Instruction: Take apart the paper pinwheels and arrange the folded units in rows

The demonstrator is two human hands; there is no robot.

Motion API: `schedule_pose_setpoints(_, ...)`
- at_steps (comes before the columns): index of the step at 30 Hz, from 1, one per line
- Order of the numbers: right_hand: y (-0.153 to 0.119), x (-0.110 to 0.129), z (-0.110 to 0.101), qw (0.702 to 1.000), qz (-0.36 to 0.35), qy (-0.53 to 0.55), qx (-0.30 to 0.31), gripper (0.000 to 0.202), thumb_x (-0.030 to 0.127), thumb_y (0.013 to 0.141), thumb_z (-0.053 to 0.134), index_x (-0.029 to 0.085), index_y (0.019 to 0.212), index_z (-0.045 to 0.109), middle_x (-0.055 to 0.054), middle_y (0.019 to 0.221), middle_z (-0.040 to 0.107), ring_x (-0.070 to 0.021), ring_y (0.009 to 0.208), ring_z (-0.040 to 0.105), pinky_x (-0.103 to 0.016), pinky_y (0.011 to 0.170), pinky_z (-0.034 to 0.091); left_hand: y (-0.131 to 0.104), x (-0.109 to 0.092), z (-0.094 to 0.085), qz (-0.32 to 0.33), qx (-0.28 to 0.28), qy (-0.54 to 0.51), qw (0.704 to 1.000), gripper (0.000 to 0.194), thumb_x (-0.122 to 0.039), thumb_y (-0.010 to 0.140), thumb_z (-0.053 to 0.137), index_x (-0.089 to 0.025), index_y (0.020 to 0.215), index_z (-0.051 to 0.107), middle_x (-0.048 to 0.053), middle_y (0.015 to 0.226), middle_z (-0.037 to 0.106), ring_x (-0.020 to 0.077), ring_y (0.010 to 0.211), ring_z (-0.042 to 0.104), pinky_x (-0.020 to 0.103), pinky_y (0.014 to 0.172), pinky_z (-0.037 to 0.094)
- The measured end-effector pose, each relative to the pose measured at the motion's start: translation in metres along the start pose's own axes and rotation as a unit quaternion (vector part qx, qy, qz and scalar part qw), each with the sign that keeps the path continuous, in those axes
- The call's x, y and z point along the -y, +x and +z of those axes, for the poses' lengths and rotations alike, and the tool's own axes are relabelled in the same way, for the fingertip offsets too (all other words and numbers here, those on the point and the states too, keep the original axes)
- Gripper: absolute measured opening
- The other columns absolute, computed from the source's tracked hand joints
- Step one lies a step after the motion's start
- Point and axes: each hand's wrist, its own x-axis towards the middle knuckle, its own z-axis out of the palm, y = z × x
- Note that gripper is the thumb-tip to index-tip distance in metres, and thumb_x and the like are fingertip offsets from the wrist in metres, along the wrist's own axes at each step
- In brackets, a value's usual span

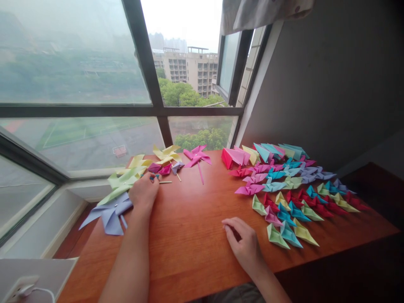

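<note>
My left hand (145, 190) reaches to the back left of the table, its fingers pinched on a small dark teal paper piece (152, 178). Right beside it are a green pinwheel (121, 183), a purple pinwheel (112, 209) and small folded pieces in magenta (165, 169) and lilac (177, 167). A thin stick (165, 182) shows just right of the fingers. My right hand (244, 244) rests near the front, thumb and forefinger curled with a gap between them and nothing visible in it. Folded paper boats (277, 236) lie to its right.
Yellow (166, 154) and pink (197, 155) pinwheels lie at the back of the wooden table (189, 235). Rows of folded paper cranes (249, 188) and paper planes (235, 156) fill its right side. A window (195, 111) stands behind; a socket (23, 290) with a cable is lower left.
</note>
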Motion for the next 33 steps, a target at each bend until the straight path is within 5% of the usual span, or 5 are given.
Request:
schedule_pose_setpoints(6, 0.000, -0.001, 0.001, 1.000, 0.002, 0.001, -0.008, 0.019, 0.021, 0.093, 0.051, 0.021, 0.095, 0.070, -0.007, 0.087, 0.070, -0.0197, 0.080, 0.066, -0.029, 0.071, 0.052, -0.008, -0.013, -0.011, 0.028, -0.057, -0.040, 0.997, 0.030, -0.039, 0.088, 0.050, -0.023, 0.104, 0.069, 0.010, 0.089, 0.075, 0.0292, 0.081, 0.067, 0.034, 0.066, 0.046)
schedule_pose_setpoints(12, 0.003, 0.002, 0.000, 1.000, 0.019, 0.019, -0.005, 0.018, 0.023, 0.093, 0.052, 0.021, 0.094, 0.070, -0.007, 0.087, 0.070, -0.0198, 0.080, 0.066, -0.029, 0.071, 0.051, -0.033, -0.048, -0.015, 0.202, -0.102, -0.230, 0.946, 0.025, -0.035, 0.091, 0.053, -0.018, 0.101, 0.069, 0.005, 0.084, 0.073, 0.0173, 0.069, 0.064, 0.027, 0.066, 0.047)
schedule_pose_setpoints(22, 0.003, -0.011, 0.000, 0.975, 0.149, 0.156, -0.056, 0.029, 0.043, 0.092, 0.056, 0.019, 0.104, 0.069, -0.008, 0.091, 0.070, -0.0174, 0.070, 0.063, -0.028, 0.061, 0.051, -0.100, -0.103, -0.020, 0.379, 0.227, -0.439, 0.783, 0.015, -0.024, 0.087, 0.056, -0.015, 0.083, 0.068, 0.001, 0.061, 0.065, 0.0105, 0.054, 0.053, 0.021, 0.052, 0.041)
schedule_pose_setpoints(29, 0.009, -0.003, -0.003, 0.935, 0.196, 0.286, -0.070, 0.046, 0.054, 0.092, 0.054, 0.018, 0.118, 0.063, -0.009, 0.099, 0.071, -0.0151, 0.069, 0.062, -0.025, 0.057, 0.047, -0.114, -0.106, -0.012, 0.421, 0.339, -0.470, 0.698, 0.012, -0.017, 0.082, 0.062, -0.013, 0.086, 0.073, 0.004, 0.067, 0.069, 0.0108, 0.057, 0.056, 0.021, 0.055, 0.046)
schedule_pose_setpoints(33, 0.014, 0.005, -0.002, 0.875, 0.225, 0.428, -0.016, 0.049, 0.058, 0.094, 0.048, 0.018, 0.118, 0.062, -0.008, 0.093, 0.071, -0.0172, 0.073, 0.064, -0.026, 0.059, 0.047, -0.114, -0.105, -0.008, 0.449, 0.347, -0.461, 0.682, 0.015, -0.016, 0.081, 0.062, -0.014, 0.090, 0.074, 0.006, 0.076, 0.072, 0.0117, 0.061, 0.058, 0.022, 0.060, 0.048)
